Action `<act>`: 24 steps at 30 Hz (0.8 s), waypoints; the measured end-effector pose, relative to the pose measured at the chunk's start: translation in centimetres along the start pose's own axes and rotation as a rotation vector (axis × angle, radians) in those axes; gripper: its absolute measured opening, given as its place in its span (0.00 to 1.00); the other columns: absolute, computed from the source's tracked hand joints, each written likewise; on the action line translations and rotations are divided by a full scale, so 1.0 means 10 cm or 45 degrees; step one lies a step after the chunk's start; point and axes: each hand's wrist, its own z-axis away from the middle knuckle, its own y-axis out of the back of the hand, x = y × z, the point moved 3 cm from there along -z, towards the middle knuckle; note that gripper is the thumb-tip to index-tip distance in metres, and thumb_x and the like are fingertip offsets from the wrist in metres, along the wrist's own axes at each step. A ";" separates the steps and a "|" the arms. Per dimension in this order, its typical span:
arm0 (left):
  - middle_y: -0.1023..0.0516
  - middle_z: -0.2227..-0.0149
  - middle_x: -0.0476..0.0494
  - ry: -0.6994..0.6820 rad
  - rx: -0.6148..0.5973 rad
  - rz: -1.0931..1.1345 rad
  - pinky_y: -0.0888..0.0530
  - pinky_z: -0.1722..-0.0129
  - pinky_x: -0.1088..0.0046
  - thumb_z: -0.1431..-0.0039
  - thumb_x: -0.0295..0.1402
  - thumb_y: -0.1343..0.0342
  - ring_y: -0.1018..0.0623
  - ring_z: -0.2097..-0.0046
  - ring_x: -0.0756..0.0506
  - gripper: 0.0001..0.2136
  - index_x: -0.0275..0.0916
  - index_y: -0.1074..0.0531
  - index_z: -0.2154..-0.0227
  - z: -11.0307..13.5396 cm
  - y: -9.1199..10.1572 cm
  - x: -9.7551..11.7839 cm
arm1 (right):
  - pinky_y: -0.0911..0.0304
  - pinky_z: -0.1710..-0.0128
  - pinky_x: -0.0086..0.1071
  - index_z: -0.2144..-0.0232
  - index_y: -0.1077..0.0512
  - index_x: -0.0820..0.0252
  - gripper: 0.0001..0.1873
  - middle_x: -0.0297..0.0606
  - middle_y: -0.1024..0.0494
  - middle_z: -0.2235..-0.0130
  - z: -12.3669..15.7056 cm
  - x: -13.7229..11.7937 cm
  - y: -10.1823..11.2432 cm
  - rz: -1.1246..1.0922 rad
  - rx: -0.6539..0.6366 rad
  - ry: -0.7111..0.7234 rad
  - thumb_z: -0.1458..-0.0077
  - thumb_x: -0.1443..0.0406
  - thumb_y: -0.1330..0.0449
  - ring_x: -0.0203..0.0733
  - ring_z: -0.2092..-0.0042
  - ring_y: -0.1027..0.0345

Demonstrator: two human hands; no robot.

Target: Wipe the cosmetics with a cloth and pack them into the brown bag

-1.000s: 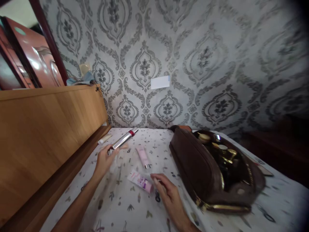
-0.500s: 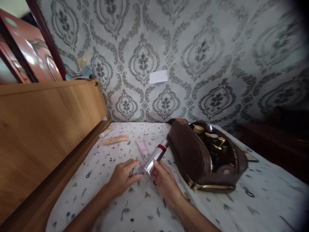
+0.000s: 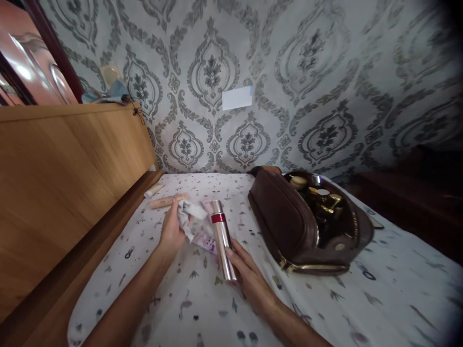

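Note:
My right hand is closed around the lower end of a silver tube with a red band, held nearly upright over the bed. My left hand grips a crumpled white cloth or tissue right beside the tube. A pink and white tube lies on the patterned sheet between my hands, partly hidden by the cloth. Farther left, a beige tube and a small white tube lie near the headboard.
An open brown toiletry bag holding jars and bottles lies to the right of my hands. A tall wooden headboard runs along the left. Patterned wallpaper with a white sticker stands behind the bed.
The silver tube passed from my left hand to my right and moved from the far left toward the middle. My left hand then took hold of the crumpled white cloth.

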 end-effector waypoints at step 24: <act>0.34 0.81 0.53 -0.340 -0.358 -0.299 0.35 0.74 0.77 0.46 0.52 0.40 0.34 0.78 0.53 0.23 0.38 0.33 0.84 0.35 -0.19 -0.29 | 0.53 0.82 0.20 0.70 0.30 0.62 0.22 0.32 0.30 0.79 0.30 0.20 -0.05 -0.555 -0.367 -0.613 0.48 0.48 0.36 0.28 0.79 0.40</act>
